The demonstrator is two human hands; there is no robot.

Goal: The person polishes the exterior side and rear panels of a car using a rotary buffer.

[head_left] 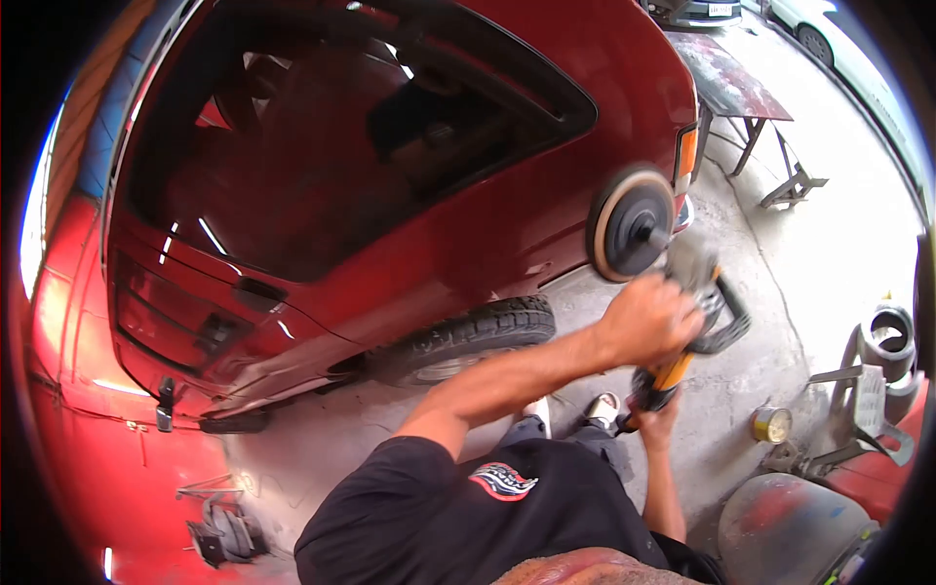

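A yellow and black power polisher (673, 370) is in both my hands. My left hand (650, 317) is closed around its front end, near the blurred grey head. Lower down, my right hand (659, 421) wraps its rear grip, partly hidden behind the tool. The round polishing pad (639, 226), with a tan rim and dark backing, is at the side of the red car (546, 210), close to the orange lamp (688, 152). Whether the pad touches the paint I cannot tell.
Below the car's side is a black tire (478, 331). A worn table (726, 76) stands at the upper right. On the concrete floor are a small can (772, 425), a grey stool-like piece (871, 409) and a large rounded container (790, 522). Black parts (226, 531) lie lower left.
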